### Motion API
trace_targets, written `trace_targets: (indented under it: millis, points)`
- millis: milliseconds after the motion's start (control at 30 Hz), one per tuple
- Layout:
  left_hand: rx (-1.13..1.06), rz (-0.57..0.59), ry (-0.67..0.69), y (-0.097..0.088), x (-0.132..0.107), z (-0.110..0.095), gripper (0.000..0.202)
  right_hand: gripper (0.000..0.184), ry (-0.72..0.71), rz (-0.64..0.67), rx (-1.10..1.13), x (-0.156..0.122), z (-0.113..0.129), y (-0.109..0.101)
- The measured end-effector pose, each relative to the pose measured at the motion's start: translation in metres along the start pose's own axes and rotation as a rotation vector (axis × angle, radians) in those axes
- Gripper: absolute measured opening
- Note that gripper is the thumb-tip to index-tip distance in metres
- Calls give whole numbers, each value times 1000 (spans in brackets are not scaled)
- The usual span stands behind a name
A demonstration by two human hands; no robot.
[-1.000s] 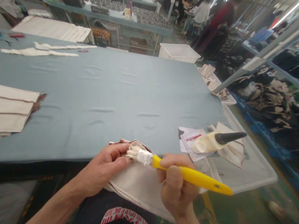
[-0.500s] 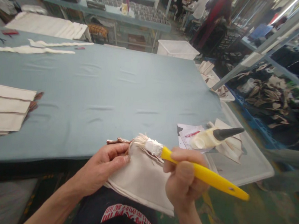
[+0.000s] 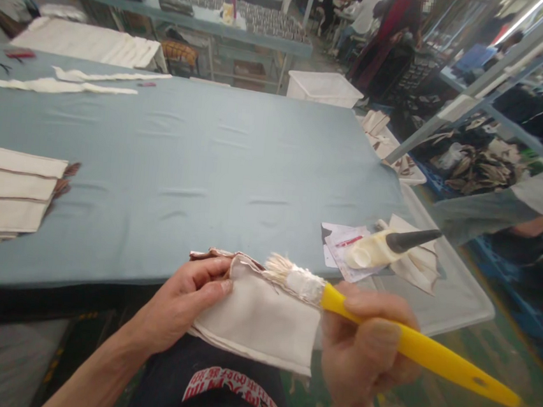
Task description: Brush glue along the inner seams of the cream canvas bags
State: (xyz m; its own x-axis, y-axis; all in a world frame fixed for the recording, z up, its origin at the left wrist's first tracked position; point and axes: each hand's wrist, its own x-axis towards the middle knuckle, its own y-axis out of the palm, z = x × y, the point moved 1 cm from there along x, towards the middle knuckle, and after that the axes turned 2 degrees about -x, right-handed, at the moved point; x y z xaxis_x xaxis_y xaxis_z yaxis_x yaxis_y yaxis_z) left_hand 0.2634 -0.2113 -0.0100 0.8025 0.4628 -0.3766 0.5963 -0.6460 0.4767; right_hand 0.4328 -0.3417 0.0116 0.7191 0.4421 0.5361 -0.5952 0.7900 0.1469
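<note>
Right hand (image 3: 367, 350): gripping yellow-handled, pale-bristled brush (image 3: 423, 349). Left hand (image 3: 199, 299): pinching layered cream fabric piece (image 3: 267, 318). We judge edge-brushing in hand; next stroke wants edge steady.

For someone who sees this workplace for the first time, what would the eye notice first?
Probably the bright yellow-handled paintbrush at lower right, gripped in the right hand, its pale bristles near the upper edge of the cream fabric piece that the left hand holds. Next, perhaps, the wide blue-grey tabletop across the middle, with a stack of cream fabric at far left and a pale container with a black tapered end at right.
</note>
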Motion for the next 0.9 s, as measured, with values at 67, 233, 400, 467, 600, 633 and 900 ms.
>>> trace_targets:
  millis: [67,233,400,467,600,633,900]
  points:
    - [13,-13,0,-1,0,1,44,19,12,65,-5,-4,-1,-1]
    - [40,-48,-5,1,0,5,42,18,11,249,-65,-15,-14,5]
    - [23,-7,-15,9,0,8,42,20,-45,220,-98,-9,-16,8]
    - [22,-18,-1,9,1,9,40,20,-62,261,-166,-8,-15,3]
    - [-2,-53,9,6,3,11,39,22,-69,265,-268,-10,-13,-10]
    - [-3,-56,6,5,3,11,39,22,-69,256,-271,-12,-13,-12]
    - [-17,-27,-7,17,8,6,46,24,20,161,-153,-2,-22,15]
